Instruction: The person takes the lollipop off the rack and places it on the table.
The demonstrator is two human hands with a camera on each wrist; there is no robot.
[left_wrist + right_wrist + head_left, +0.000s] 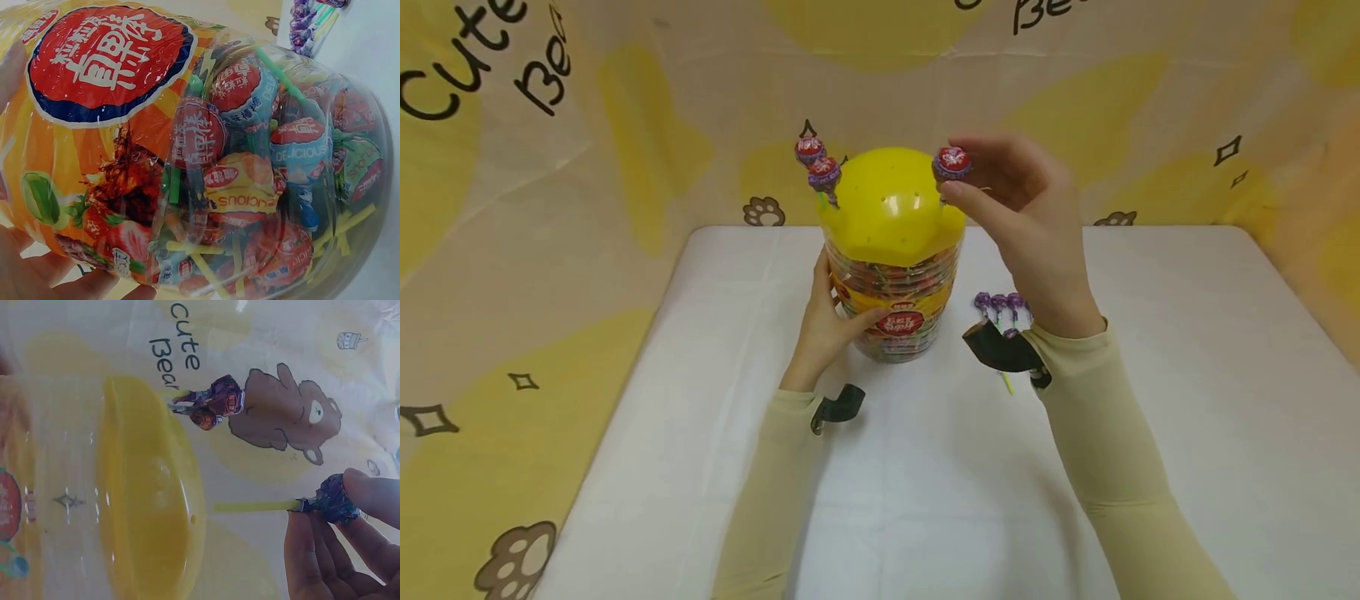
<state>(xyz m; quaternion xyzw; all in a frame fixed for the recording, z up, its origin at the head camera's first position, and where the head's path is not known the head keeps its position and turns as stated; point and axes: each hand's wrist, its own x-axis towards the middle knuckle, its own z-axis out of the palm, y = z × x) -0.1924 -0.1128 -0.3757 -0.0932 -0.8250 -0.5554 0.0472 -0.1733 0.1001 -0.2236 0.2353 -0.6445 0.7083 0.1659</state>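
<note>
My left hand (822, 337) grips the side of a clear plastic jar (898, 348), its thumb lying across the front label (112, 62). Wrapped candies (244, 181) and coloured sticks fill the jar, which has a domed yellow lid (891, 204) with small holes. Two purple-and-red lollipops (824, 173) stand up from the lid's left side. With thumb and fingers, my right hand (1037, 221) pinches another lollipop (340, 499) by its wrapped head near the lid's right side. Its yellow-green stick (253, 506) points at the lid, apart from it in the right wrist view.
Several purple lollipops (998, 302) lie on the white table (925, 517) right of the jar, partly hidden behind the right wrist and its dark camera mount (1003, 348). A patterned yellow-and-cream cloth (715, 108) hangs around the table's back and sides.
</note>
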